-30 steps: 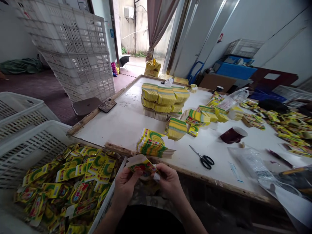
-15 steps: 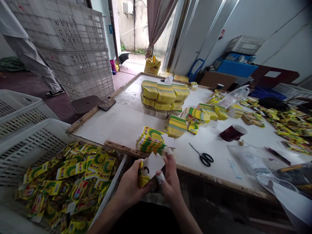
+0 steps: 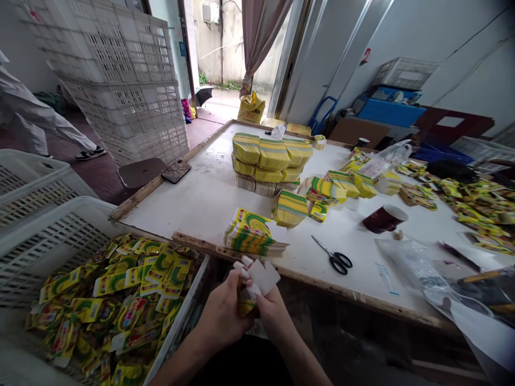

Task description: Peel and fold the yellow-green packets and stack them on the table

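Daylight enters a workroom through a doorway (image 3: 223,102) near 12 o'clock, taking the middle of my view as the dial's centre. Below it spreads a white, wood-edged table (image 3: 189,206). At 10 o'clock rises a tower of white crates (image 3: 120,80), with a person's legs (image 3: 38,115) in pale trousers beyond it, mid-stride.

At 6 o'clock, just off the table's near edge, my left hand (image 3: 225,305) is curled around a small carton (image 3: 265,276). My right hand (image 3: 274,313) grips it from the other side, thumb against a white flap. Some fingertips wear white wraps; the fingers overlap too much for me to sort out each one.

I judge this carton part-way through handling: its white flap stands out, and yellow card shows below. Just above the hands sits a stack (image 3: 253,233) of flat yellow-green cartons, seemingly waiting. More striped blocks (image 3: 267,158) are piled at 12 o'clock, a large supply left. At 8 o'clock a white basket (image 3: 80,214) holds many cartons, which look already handled, though a few show loose flaps. I cannot tell whether those are complete.

Scissors (image 3: 333,257) lie at 4 o'clock, a dark mug (image 3: 380,220) near 3, a phone (image 3: 176,170) at 9.
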Action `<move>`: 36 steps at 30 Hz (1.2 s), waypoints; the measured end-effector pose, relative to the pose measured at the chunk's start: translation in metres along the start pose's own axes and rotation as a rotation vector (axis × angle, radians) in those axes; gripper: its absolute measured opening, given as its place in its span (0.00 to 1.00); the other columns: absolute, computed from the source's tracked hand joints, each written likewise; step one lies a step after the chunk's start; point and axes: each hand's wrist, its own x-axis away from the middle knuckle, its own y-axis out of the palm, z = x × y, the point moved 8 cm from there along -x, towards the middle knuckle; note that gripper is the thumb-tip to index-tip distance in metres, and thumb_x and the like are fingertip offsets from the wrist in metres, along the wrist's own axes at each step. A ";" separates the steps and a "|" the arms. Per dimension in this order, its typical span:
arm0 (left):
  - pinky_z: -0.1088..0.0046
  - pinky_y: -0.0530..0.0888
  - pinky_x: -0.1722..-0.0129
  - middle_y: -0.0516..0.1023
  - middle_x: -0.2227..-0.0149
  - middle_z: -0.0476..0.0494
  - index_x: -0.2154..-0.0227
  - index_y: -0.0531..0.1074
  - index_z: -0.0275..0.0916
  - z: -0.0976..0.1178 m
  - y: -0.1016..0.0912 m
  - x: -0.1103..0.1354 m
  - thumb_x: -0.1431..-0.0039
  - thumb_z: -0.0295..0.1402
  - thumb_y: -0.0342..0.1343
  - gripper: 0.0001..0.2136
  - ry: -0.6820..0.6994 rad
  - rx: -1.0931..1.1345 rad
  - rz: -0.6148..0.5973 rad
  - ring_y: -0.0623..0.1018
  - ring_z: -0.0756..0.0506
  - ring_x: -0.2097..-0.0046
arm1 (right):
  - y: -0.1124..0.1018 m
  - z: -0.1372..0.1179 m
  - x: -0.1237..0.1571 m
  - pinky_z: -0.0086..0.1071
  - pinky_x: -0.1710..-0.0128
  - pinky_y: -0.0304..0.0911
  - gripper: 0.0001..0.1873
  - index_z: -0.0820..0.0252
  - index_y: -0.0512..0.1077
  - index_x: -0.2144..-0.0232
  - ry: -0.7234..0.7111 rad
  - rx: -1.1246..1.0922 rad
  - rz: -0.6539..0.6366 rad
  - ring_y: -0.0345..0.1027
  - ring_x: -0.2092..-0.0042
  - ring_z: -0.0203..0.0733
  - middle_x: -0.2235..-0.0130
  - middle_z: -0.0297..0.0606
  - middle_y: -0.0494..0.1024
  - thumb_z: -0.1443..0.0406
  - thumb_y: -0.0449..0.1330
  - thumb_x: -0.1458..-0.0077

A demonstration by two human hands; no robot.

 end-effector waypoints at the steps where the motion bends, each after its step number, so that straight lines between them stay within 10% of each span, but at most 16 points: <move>1: 0.66 0.74 0.67 0.75 0.64 0.46 0.54 0.55 0.43 -0.001 0.001 -0.001 0.56 0.26 0.55 0.24 -0.001 0.016 -0.015 0.79 0.41 0.65 | 0.003 -0.004 0.003 0.51 0.36 0.50 0.30 0.55 0.59 0.37 -0.063 0.108 -0.028 0.56 0.36 0.52 0.38 0.45 0.65 0.62 0.55 0.41; 5: 0.64 0.75 0.64 0.73 0.59 0.39 0.58 0.60 0.41 -0.007 0.003 -0.003 0.50 0.27 0.50 0.15 0.060 -0.003 0.001 0.77 0.41 0.62 | 0.017 -0.013 0.010 0.44 0.35 0.49 0.32 0.52 0.56 0.36 -0.294 0.430 -0.164 0.46 0.32 0.49 0.32 0.42 0.52 0.70 0.53 0.41; 11: 0.52 0.70 0.51 0.72 0.53 0.34 0.50 0.59 0.37 -0.029 -0.019 0.003 0.51 0.31 0.58 0.25 -0.068 -0.182 0.145 0.73 0.35 0.50 | -0.014 -0.011 0.003 0.42 0.39 0.58 0.28 0.51 0.62 0.38 -0.399 0.474 0.036 0.55 0.35 0.48 0.35 0.45 0.60 0.72 0.50 0.40; 15: 0.61 0.72 0.55 0.75 0.56 0.42 0.53 0.62 0.41 -0.029 -0.033 0.004 0.49 0.43 0.61 0.23 -0.102 -0.097 0.050 0.76 0.40 0.54 | -0.014 -0.014 0.001 0.40 0.43 0.63 0.23 0.57 0.66 0.42 -0.395 0.665 -0.192 0.54 0.35 0.53 0.32 0.53 0.51 0.65 0.56 0.39; 21: 0.68 0.72 0.61 0.76 0.60 0.48 0.55 0.64 0.44 -0.017 -0.036 -0.001 0.50 0.44 0.61 0.21 -0.076 -0.070 -0.013 0.77 0.43 0.60 | -0.013 -0.032 -0.005 0.39 0.46 0.64 0.09 0.58 0.75 0.61 -0.320 0.641 -0.287 0.65 0.42 0.51 0.42 0.51 0.68 0.64 0.63 0.45; 26: 0.67 0.73 0.63 0.76 0.62 0.47 0.55 0.65 0.43 -0.032 -0.050 -0.002 0.49 0.46 0.60 0.21 -0.135 -0.070 0.048 0.77 0.42 0.62 | -0.008 -0.031 -0.015 0.42 0.43 0.61 0.32 0.58 0.59 0.44 -0.299 0.468 -0.045 0.64 0.42 0.48 0.43 0.50 0.69 0.68 0.64 0.50; 32: 0.39 0.64 0.46 0.70 0.51 0.22 0.50 0.63 0.28 -0.088 -0.145 0.036 0.58 0.58 0.60 0.40 -0.350 -0.429 0.785 0.67 0.22 0.44 | -0.055 -0.054 -0.056 0.51 0.47 0.62 0.23 0.64 0.64 0.48 -0.331 0.888 0.321 0.66 0.48 0.56 0.50 0.53 0.73 0.64 0.60 0.46; 36: 0.40 0.59 0.42 0.66 0.47 0.17 0.49 0.63 0.24 -0.101 -0.145 0.040 0.55 0.58 0.56 0.41 -0.350 -0.389 0.756 0.63 0.22 0.40 | -0.077 -0.052 -0.085 0.54 0.49 0.62 0.23 0.66 0.66 0.51 -0.277 1.030 0.286 0.67 0.52 0.58 0.55 0.53 0.75 0.76 0.54 0.52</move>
